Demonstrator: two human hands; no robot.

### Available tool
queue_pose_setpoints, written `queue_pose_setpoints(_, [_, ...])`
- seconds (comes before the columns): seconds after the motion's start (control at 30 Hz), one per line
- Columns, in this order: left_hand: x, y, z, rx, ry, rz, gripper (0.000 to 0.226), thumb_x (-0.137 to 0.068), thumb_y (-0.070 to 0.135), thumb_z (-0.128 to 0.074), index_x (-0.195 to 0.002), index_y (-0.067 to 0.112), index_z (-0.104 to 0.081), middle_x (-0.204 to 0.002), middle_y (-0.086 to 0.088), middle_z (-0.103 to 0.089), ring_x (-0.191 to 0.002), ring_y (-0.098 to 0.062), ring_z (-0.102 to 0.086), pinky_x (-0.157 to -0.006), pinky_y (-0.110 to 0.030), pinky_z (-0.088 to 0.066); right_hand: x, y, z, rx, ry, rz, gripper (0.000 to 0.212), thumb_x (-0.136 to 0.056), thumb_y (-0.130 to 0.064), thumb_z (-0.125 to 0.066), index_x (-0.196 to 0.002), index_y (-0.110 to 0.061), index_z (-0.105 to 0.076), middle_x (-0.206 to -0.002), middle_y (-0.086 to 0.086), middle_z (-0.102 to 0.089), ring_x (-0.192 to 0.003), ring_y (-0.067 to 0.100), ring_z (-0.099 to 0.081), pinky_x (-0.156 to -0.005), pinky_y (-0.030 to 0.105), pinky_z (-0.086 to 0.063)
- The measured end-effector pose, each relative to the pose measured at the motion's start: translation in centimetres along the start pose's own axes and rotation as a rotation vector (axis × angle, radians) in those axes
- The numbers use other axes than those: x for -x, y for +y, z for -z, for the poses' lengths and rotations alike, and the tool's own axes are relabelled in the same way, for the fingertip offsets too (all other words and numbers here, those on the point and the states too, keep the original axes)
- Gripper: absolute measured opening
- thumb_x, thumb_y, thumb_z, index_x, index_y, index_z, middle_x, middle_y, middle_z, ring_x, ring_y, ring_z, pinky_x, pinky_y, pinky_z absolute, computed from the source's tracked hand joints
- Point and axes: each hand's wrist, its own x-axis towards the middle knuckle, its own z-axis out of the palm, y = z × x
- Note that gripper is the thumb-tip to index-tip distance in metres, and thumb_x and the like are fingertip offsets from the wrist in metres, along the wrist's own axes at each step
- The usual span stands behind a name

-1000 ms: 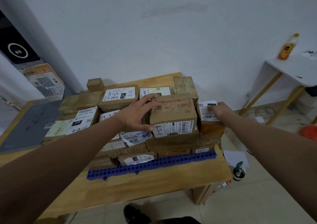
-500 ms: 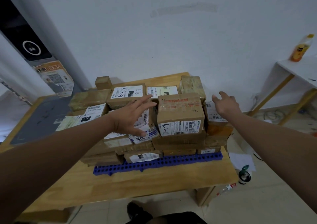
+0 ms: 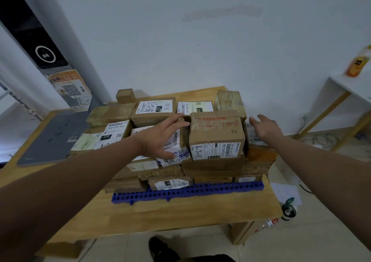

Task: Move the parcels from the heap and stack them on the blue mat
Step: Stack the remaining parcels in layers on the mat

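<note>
Cardboard top parcel [image 3: 216,135] on the stack on the blue mat [image 3: 186,191], long axis left–right. It lies between left grip [image 3: 160,135] and right grip [image 3: 265,129], both spread wide, holding nothing; the left looks nearer.

Parcels [image 3: 216,135] on mat [image 3: 186,191] on table [image 3: 180,211]
</note>
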Motion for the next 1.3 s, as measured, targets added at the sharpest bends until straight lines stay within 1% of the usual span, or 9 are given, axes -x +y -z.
queue_pose_setpoints(0.17, [0.4, -0.5, -0.2, 0.029, 0.078, -0.038, 0.095, -0.078, 0.084, -0.037, -0.154, 0.035, -0.007, -0.16, 0.016, 0.011, -0.148, -0.014, -0.007, -0.114, -0.037, -0.02, 0.2, -0.2, 0.5, -0.056, 0.003, -0.006, 0.07, -0.095, -0.064, -0.028, -0.151, -0.023, -0.027, -0.157, 0.013, -0.029, -0.14, 0.038, -0.029, -0.112, 0.052, -0.027])
queue_pose_setpoints(0.33, [-0.4, -0.8, 0.9, 0.05, 0.254, -0.039, 0.08, -0.09, 0.072, -0.026, -0.153, 0.024, -0.018, -0.161, 0.004, -0.012, -0.14, -0.013, -0.028, -0.106, -0.036, -0.035, 0.4, -0.3, 1.1, -0.072, 0.007, -0.036, 0.07, -0.093, -0.065, -0.028, -0.151, -0.026, -0.027, -0.155, 0.016, -0.028, -0.137, 0.042, -0.032, -0.111, 0.053, -0.031])
queue_pose_setpoints(0.47, [-1.9, -0.5, 1.9, 0.073, 0.352, 0.02, 0.069, -0.095, 0.06, -0.027, -0.152, 0.021, -0.023, -0.157, -0.002, -0.025, -0.141, -0.014, -0.028, -0.111, -0.037, -0.029, 0.3, -0.6, 1.7, -0.075, 0.018, -0.014, 0.069, -0.093, -0.066, -0.026, -0.15, -0.027, -0.03, -0.153, 0.016, -0.032, -0.135, 0.041, -0.034, -0.11, 0.052, -0.032])
queue_pose_setpoints(0.67, [-4.4, 0.6, 3.8, 0.153, 0.47, 0.053, 0.051, -0.102, 0.039, -0.033, -0.147, 0.015, -0.035, -0.147, -0.005, -0.042, -0.124, -0.002, -0.037, -0.098, -0.024, -0.029, 0.4, -2.7, 3.3, -0.169, 0.007, 0.089, 0.066, -0.1, -0.054, -0.032, -0.152, -0.012, -0.03, -0.158, 0.01, -0.029, -0.143, 0.031, -0.028, -0.114, 0.043, -0.023])
queue_pose_setpoints(0.83, [-7.3, -0.7, 4.2, 0.096, 0.366, 0.14, 0.038, -0.105, 0.034, -0.037, -0.137, 0.019, -0.048, -0.141, -0.001, -0.049, -0.126, -0.018, -0.047, -0.095, -0.026, -0.032, -0.2, -5.0, 3.7, -0.288, -0.06, 0.111, 0.076, -0.091, -0.065, -0.037, -0.143, -0.01, -0.045, -0.141, 0.012, -0.051, -0.12, 0.03, -0.053, -0.095, 0.042, -0.041])
queue_pose_setpoints(0.9, [-8.4, -0.9, 4.1, 0.076, 0.288, 0.165, 0.034, -0.104, 0.03, -0.039, -0.134, 0.019, -0.052, -0.138, 0.0, -0.052, -0.124, -0.018, -0.048, -0.095, -0.026, -0.034, -0.7, -5.7, 3.6, -0.358, -0.094, 0.099, 0.084, -0.083, -0.07, -0.043, -0.143, -0.011, -0.045, -0.145, 0.01, -0.048, -0.125, 0.029, -0.053, -0.101, 0.046, -0.04])
queue_pose_setpoints(1.0, [-10.0, -1.3, 3.9, 0.064, 0.223, 0.178, 0.033, -0.104, 0.024, -0.04, -0.132, 0.018, -0.055, -0.138, -0.001, -0.054, -0.127, -0.018, -0.047, -0.103, -0.033, -0.036, -1.2, -6.6, 2.9, -0.423, -0.121, 0.075, 0.072, -0.095, -0.049, -0.051, -0.149, -0.006, -0.032, -0.155, 0.013, -0.033, -0.138, 0.033, -0.037, -0.112, 0.048, -0.032])
queue_pose_setpoints(1.13, [-12.0, -2.1, 3.4, 0.061, 0.116, 0.208, 0.033, -0.103, 0.019, -0.04, -0.129, 0.022, -0.06, -0.139, 0.0, -0.055, -0.128, -0.019, -0.049, -0.103, -0.036, -0.041, -1.6, -7.2, 2.5, -0.416, -0.077, 0.04, 0.064, -0.095, -0.028, -0.059, -0.137, 0.014, -0.037, -0.142, 0.031, -0.043, -0.127, 0.044, -0.046, -0.107, 0.053, -0.039])
queue_pose_setpoints(1.3, [-13.8, -2.7, 3.2, 0.075, 0.022, 0.2, 0.038, -0.098, 0.01, -0.042, -0.127, 0.024, -0.062, -0.144, 0.0, -0.051, -0.132, -0.02, -0.045, -0.102, -0.033, -0.038, -1.6, -8.2, 2.2, -0.441, -0.024, 0.03, 0.062, -0.088, -0.02, -0.068, -0.13, 0.018, -0.042, -0.135, 0.035, -0.045, -0.122, 0.047, -0.048, -0.102, 0.06, -0.039])
